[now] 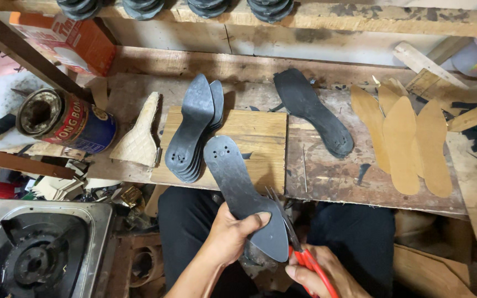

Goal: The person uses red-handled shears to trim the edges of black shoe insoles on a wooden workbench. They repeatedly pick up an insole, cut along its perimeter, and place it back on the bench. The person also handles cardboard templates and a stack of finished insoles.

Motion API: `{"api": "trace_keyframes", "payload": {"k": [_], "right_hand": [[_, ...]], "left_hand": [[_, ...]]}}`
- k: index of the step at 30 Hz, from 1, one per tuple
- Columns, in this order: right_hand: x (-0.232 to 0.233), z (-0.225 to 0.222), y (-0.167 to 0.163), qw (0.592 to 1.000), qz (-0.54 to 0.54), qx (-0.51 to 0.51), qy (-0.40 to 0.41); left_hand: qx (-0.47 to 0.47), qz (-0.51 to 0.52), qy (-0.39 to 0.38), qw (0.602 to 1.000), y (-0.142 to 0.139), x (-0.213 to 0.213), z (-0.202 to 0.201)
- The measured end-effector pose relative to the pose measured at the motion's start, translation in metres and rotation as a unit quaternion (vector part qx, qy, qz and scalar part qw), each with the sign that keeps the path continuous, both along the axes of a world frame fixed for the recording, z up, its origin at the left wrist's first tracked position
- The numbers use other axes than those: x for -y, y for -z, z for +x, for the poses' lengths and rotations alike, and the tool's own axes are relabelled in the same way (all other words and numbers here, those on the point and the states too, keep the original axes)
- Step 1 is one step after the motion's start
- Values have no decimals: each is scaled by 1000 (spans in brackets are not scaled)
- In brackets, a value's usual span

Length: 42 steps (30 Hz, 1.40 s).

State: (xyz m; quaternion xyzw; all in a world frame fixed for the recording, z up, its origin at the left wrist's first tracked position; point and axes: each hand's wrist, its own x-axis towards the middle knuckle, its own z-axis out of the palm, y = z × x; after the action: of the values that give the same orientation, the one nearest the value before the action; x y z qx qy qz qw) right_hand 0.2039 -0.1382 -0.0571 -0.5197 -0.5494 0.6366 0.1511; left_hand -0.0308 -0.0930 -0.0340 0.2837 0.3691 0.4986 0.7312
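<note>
We look down on a worn wooden workbench [327, 176] with a paler board [260, 138] laid on it. Left of the board a glue tin [64, 120] lies on its side; below the tin stands a gas burner [37, 251]. Behind the board runs a rough wooden shelf [327, 22].

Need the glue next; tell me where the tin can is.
In the head view, the tin can lies on its side at the bench's left end, left of the woven heel piece and above the gas burner.
</note>
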Motion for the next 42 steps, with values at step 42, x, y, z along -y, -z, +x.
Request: {"api": "trace_keyframes", "payload": {"k": [42], "right_hand": [[-17, 4, -25, 996, 50, -50, -50]], "left_hand": [[43, -27, 29, 998, 4, 2, 2]]}}
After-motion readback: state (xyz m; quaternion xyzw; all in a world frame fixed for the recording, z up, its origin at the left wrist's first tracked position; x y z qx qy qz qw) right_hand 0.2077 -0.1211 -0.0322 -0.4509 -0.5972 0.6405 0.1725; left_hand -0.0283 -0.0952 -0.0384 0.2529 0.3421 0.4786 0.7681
